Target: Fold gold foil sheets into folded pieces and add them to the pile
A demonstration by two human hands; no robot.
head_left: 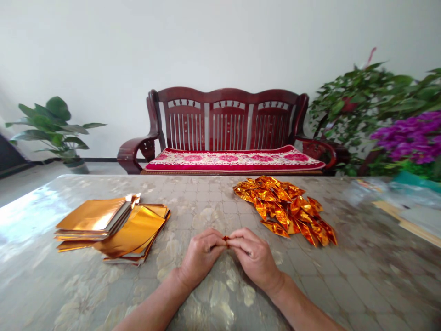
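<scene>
Between my two hands is a small folded piece of gold foil paper (226, 241), mostly covered by my fingers. My left hand (203, 252) pinches its left end, and my right hand (254, 253) pinches the right end. Both hands meet just above the table, fingertips almost touching. To the left lies a stack of flat gold foil sheets (93, 214), with a looser fanned pile of sheets (138, 230) against it. A heap of folded gold foil pieces (282, 207), pointed at their ends, lies beyond my right hand.
The table (193, 193) has a patterned, glossy cover. Clear plastic packaging (409, 193) and a tan flat piece (406, 223) lie at the right edge. Behind the table stands a wooden bench (227, 110) with a red cushion (234, 158), flanked by plants (57, 122).
</scene>
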